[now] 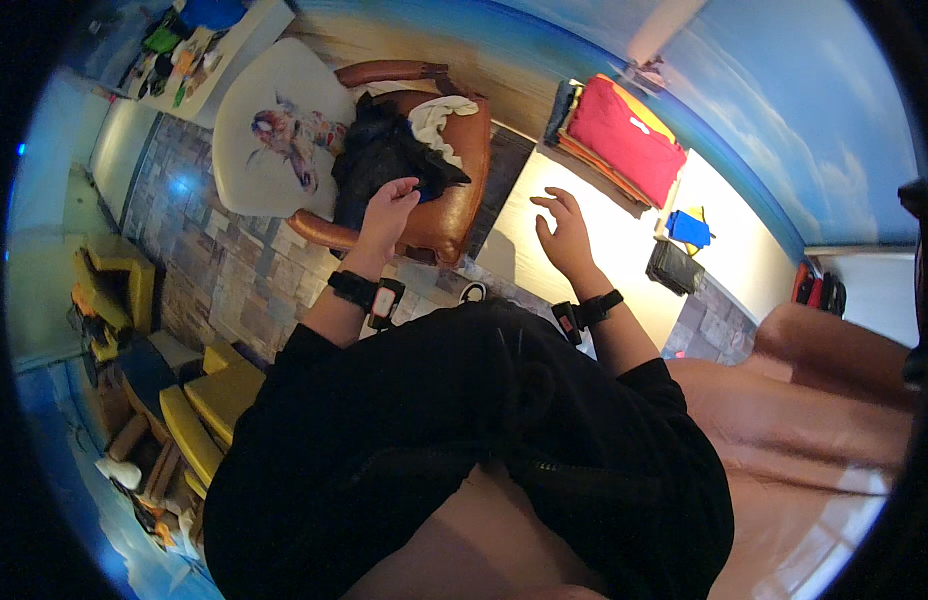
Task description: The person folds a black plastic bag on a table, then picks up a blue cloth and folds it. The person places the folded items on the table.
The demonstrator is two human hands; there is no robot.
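Note:
My left hand [390, 214] hangs over the front of a brown leather armchair [464, 202], beside a heap of dark cloth [378, 146] on its seat. Its fingers are bent and hold nothing that I can see. A crumpled white cloth [434, 124] lies on the same seat. Over a pale table [528, 195] my right hand [564, 232] is raised, fingers apart and nothing in them. Beyond it stands a stack of folded clothes [621, 139], with a red garment on top. Both wrists wear black straps with small devices.
A blue folded cloth [687, 229] and a black folded item [673, 267] lie right of the stack. A brown sofa [801, 412] is at the right. Yellow seats [224, 390] stand at the left. A white counter [243, 52] bears assorted items at the upper left.

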